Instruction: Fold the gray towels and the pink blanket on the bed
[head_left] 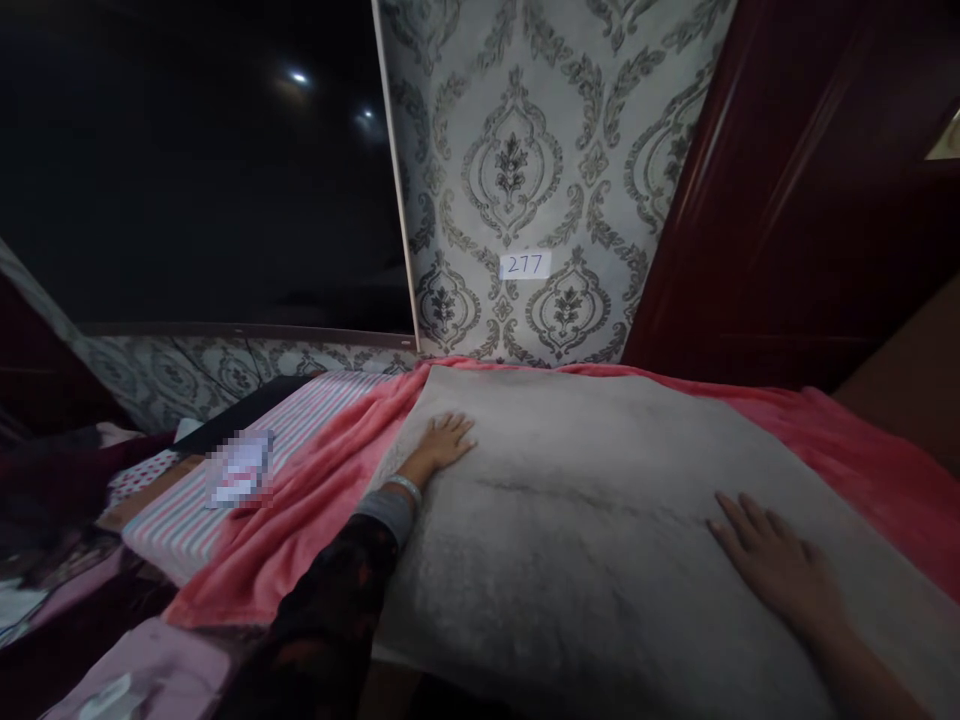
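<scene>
A large grey cloth point(600, 430) lies spread over a pink-red blanket point(315, 500), with a dark crease running across its middle. Near the cloth's left edge, my left hand point(444, 442) rests on it with the fingers stretched out. My right hand point(772, 560) lies flat on its right part, fingers apart, just beyond the right end of the crease. Neither hand grasps anything. The cloth's near edge drops into shadow beside my left sleeve.
Left of the blanket is a striped cloth point(157, 535) with a blurred-out item on it. A pink stool or box point(161, 660) stands lower left. Behind are a large dark screen point(195, 180), a patterned wall point(517, 120) and a dark red door point(795, 180).
</scene>
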